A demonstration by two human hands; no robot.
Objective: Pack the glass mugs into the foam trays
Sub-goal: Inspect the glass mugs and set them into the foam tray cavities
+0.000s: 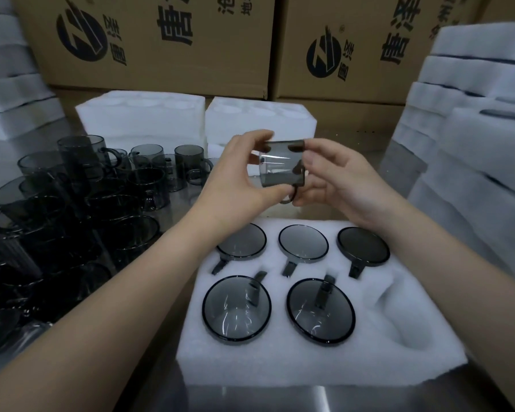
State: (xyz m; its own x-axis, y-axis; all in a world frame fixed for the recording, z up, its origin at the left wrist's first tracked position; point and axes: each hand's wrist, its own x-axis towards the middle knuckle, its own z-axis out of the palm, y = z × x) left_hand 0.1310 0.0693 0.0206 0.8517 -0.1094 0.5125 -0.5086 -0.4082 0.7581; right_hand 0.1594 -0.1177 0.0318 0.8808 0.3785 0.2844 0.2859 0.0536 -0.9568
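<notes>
A white foam tray point(318, 364) lies in front of me with smoky grey glass mugs point(237, 307) sunk into several of its round pockets. One pocket point(405, 316) at the near right holds nothing. Above the tray's far edge, both hands hold one grey glass mug point(281, 169) on its side, handle pointing down. My left hand point(238, 179) grips its left side with thumb and fingers. My right hand point(330, 179) pinches its right side and handle.
A crowd of loose grey mugs point(81, 203) stands on the metal table at the left. Two empty foam trays point(143, 120) sit behind my hands. Foam stacks point(476, 138) rise at the right and far left. Printed cardboard boxes point(167, 43) line the back.
</notes>
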